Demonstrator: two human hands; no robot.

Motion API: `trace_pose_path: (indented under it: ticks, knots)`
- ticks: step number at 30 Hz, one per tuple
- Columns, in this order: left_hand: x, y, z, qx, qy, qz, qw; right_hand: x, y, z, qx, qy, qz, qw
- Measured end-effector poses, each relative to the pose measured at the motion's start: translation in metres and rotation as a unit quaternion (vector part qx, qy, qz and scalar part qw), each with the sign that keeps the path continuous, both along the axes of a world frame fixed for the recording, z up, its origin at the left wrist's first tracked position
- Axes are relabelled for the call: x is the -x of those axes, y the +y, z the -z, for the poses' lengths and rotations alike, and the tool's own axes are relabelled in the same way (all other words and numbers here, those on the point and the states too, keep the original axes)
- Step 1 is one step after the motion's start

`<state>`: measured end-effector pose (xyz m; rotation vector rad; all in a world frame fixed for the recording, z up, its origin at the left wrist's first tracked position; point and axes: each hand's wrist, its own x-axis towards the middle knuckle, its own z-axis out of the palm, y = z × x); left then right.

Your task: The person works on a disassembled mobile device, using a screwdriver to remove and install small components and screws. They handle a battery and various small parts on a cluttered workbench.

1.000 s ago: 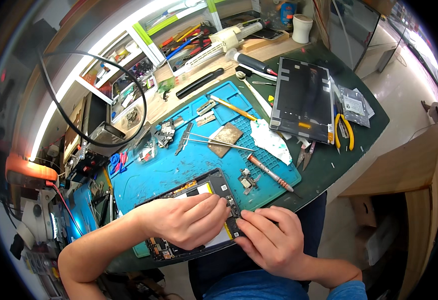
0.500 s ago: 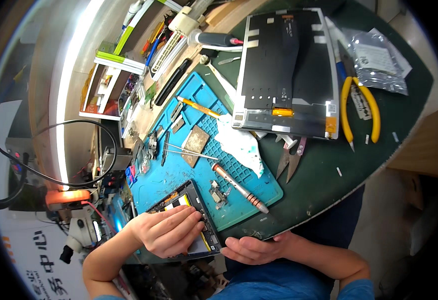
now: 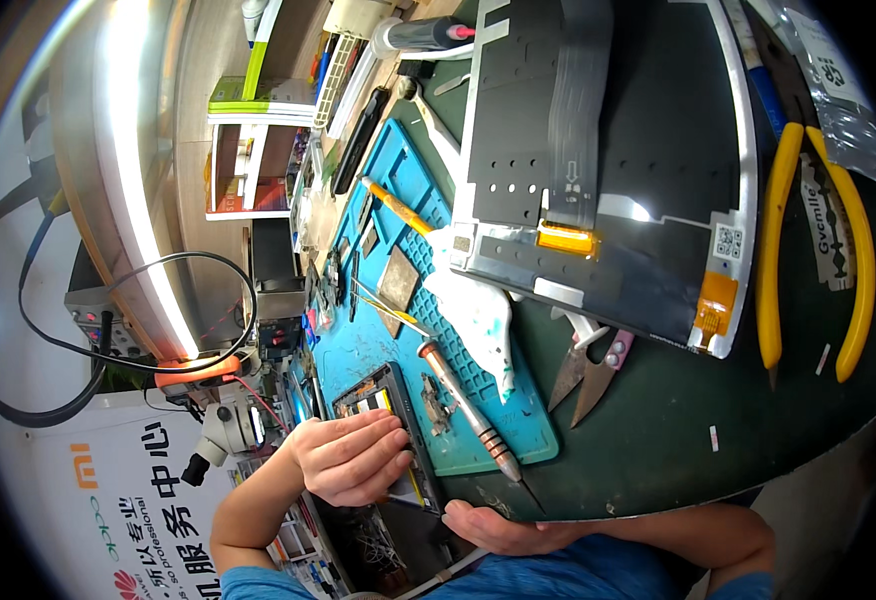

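Observation:
An opened tablet [image 3: 424,465] with a dark frame and a yellow-edged battery lies tilted at the near edge of the blue work mat [image 3: 333,345]. My left hand [image 3: 356,460] is over it, fingers bent and pressed together. Whatever is under those fingertips is hidden. My right hand [image 3: 508,528] is closed at the tablet's near right corner, its fingertips against the edge. Just right of the tablet lie small metal parts [image 3: 436,405] and a screwdriver [image 3: 470,417]. Metal tweezers [image 3: 390,313] rest farther back, across a square worn plate [image 3: 398,280].
A large black display panel [image 3: 648,120] lies at the far right, with a white cloth [image 3: 470,310] and scissors [image 3: 590,380] beside it. Yellow-handled pliers [image 3: 778,240], a razor blade [image 3: 826,225] and a plastic bag [image 3: 848,110] are farther right. A microscope [image 3: 223,430] stands left.
The head view has shifted closer and turned, so the panel and pliers look larger. Both hands keep about the same place at the tablet.

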<state>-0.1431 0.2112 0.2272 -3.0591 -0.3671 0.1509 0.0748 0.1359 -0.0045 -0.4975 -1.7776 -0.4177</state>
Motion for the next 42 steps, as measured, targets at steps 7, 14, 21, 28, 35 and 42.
trace_pose_path:
  ticks: [7,14,21,28,35,42]
  knots:
    - [0.001,0.002,0.002,0.000,-0.012,0.004,1.000,-0.015,0.008,-0.008,0.008,-0.033,-0.040,0.999]
    - [-0.011,-0.008,-0.012,0.010,0.041,-0.051,0.998,-0.012,0.003,-0.008,0.032,-0.019,-0.030,0.999]
    - [-0.036,-0.020,-0.024,0.016,0.074,-0.180,0.981,-0.014,0.006,-0.006,0.014,-0.013,-0.031,0.999]
    - [-0.037,-0.030,-0.013,0.052,-0.012,-0.286,0.957,-0.019,0.010,-0.010,0.031,-0.029,-0.066,0.997]
    - [-0.028,-0.037,-0.003,0.075,-0.080,-0.326,0.939,-0.017,0.007,-0.013,0.053,-0.017,-0.058,0.997]
    - [-0.036,-0.042,-0.003,0.060,-0.074,-0.345,0.934,-0.012,0.010,-0.009,0.002,-0.010,-0.026,1.000]
